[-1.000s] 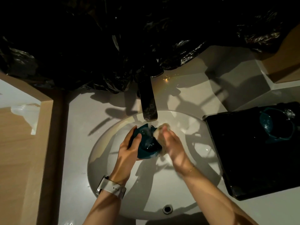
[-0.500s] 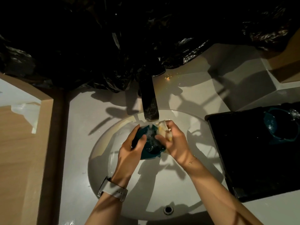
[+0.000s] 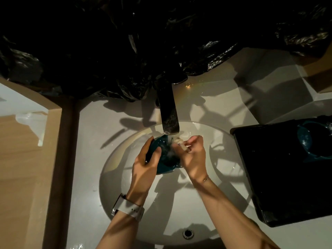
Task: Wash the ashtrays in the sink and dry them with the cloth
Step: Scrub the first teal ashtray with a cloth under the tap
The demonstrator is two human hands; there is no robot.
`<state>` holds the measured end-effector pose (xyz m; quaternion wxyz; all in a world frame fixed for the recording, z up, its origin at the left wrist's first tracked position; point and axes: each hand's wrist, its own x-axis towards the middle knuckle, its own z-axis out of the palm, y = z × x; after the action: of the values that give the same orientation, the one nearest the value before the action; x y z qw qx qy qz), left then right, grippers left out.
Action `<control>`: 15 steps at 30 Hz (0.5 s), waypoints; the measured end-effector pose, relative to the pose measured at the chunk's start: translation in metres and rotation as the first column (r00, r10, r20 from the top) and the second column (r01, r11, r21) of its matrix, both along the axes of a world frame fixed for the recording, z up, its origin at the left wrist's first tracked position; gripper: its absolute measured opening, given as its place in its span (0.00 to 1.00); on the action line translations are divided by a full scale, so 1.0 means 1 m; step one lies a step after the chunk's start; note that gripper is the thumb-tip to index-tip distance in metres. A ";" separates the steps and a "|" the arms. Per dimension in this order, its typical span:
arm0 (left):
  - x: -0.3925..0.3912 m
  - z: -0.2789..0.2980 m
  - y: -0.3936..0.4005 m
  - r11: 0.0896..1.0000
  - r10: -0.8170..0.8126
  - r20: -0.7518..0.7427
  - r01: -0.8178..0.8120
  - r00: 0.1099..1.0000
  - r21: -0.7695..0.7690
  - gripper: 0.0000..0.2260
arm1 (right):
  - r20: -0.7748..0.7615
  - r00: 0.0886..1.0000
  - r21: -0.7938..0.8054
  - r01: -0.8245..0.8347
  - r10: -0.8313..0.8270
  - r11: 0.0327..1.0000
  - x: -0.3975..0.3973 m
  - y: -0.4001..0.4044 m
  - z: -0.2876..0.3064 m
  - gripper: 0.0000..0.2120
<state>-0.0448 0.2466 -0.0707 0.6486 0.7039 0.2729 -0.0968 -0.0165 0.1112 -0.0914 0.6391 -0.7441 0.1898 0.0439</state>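
Observation:
A dark teal ashtray (image 3: pixel 168 161) is tilted under the running tap (image 3: pixel 168 115), over the white oval sink (image 3: pixel 115 169). My left hand (image 3: pixel 145 162) grips its left rim, thumb on the inside. My right hand (image 3: pixel 193 159) holds a small pale sponge or cloth (image 3: pixel 179 141) pressed against the ashtray's upper right edge, fingers curled round it. Water blurs the inside of the ashtray. A second teal ashtray (image 3: pixel 312 141) lies on the black tray (image 3: pixel 278 177) at the right.
Crumpled black plastic sheeting (image 3: pixel 125 51) covers the back behind the tap. A wooden panel (image 3: pixel 27 168) with a strip of clear plastic stands left of the basin. The overflow hole (image 3: pixel 188 233) sits at the sink's near rim. White counter (image 3: pixel 251 97) surrounds the basin.
My right hand with the sponge has risen from the ashtray's right side to its upper edge near the spout. The left hand has turned the ashtray slightly under the water.

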 end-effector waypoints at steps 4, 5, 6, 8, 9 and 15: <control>0.004 -0.003 0.000 0.999 -0.036 0.029 0.036 0.999 0.001 0.18 | -0.050 0.994 0.140 -0.086 0.093 0.986 0.002 0.004 0.006 0.08; 0.006 -0.002 0.000 0.999 -0.050 0.042 0.049 0.998 0.008 0.18 | -0.044 0.989 0.197 -0.132 0.143 0.971 -0.001 0.006 0.007 0.09; 0.007 -0.002 0.000 0.998 -0.065 0.057 0.063 0.996 0.029 0.19 | -0.069 0.980 0.264 -0.163 0.187 0.951 -0.006 0.006 0.003 0.17; 0.008 -0.001 0.000 0.997 -0.055 0.065 0.051 0.996 0.065 0.20 | -0.156 0.958 0.378 -0.166 0.239 0.911 -0.018 0.006 -0.005 0.25; 0.008 0.000 0.000 0.998 -0.029 0.054 0.026 0.998 0.055 0.20 | -0.161 0.954 0.410 -0.168 0.253 0.897 -0.021 0.007 -0.007 0.26; -0.001 0.002 -0.005 0.997 0.003 0.063 -0.008 0.998 0.082 0.20 | -0.098 0.974 0.254 -0.173 0.203 0.952 -0.001 0.012 0.001 0.22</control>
<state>-0.0456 0.2414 -0.0685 0.6278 0.7317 0.2583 -0.0616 -0.0172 0.1235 -0.0904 0.7058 -0.6704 0.1500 0.1732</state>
